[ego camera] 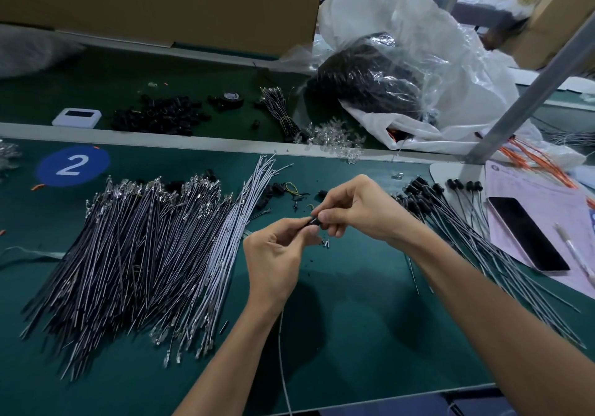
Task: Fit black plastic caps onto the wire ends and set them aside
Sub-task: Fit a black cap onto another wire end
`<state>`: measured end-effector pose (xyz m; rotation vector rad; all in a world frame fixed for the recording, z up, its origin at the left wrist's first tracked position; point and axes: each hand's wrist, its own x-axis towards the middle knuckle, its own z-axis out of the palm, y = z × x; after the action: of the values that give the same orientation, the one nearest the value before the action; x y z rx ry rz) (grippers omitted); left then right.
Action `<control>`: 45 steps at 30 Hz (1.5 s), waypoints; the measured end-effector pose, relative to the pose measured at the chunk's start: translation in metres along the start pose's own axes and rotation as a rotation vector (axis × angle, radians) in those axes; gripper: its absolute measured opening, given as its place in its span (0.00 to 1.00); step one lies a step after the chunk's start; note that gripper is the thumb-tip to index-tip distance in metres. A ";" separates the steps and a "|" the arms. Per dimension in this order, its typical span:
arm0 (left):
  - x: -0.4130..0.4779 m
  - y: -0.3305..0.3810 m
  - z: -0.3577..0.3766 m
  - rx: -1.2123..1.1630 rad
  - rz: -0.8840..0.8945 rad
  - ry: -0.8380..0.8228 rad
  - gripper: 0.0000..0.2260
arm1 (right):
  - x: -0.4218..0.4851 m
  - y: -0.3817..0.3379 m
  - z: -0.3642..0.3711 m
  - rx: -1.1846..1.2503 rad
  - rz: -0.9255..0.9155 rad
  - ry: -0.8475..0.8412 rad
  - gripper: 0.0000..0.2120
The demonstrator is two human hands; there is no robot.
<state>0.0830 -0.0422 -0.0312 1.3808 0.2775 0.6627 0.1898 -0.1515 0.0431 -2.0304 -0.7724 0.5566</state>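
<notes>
My left hand (277,254) pinches the end of a thin grey wire (282,361) that trails down past my wrist to the table's front edge. My right hand (357,209) grips a small black cap (314,221) at that wire's tip, fingers of both hands meeting there. A big heap of uncapped black and grey wires (141,254) lies to the left. Wires with black caps fitted (457,222) fan out on the right. A few loose black caps (273,190) rest just beyond my hands.
A phone (528,233) and a pen (573,248) lie on pink paper at the right. Farther back are more black caps (161,113), a tape roll (231,98), a white device (77,117), clear parts (335,142), plastic bags (402,71), a metal post (528,93) and cardboard boxes (161,0).
</notes>
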 end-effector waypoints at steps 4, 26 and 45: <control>0.001 -0.002 0.000 -0.013 0.017 -0.052 0.12 | -0.006 0.002 -0.004 0.088 -0.003 -0.045 0.03; 0.006 0.012 -0.001 -0.405 -0.174 -0.139 0.05 | -0.021 -0.004 0.009 0.203 -0.185 0.139 0.06; 0.007 0.005 -0.006 -0.344 -0.118 -0.148 0.05 | -0.014 -0.007 0.007 0.227 -0.099 0.051 0.07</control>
<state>0.0838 -0.0334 -0.0263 1.0682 0.1187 0.4810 0.1731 -0.1548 0.0468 -1.7809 -0.7405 0.5100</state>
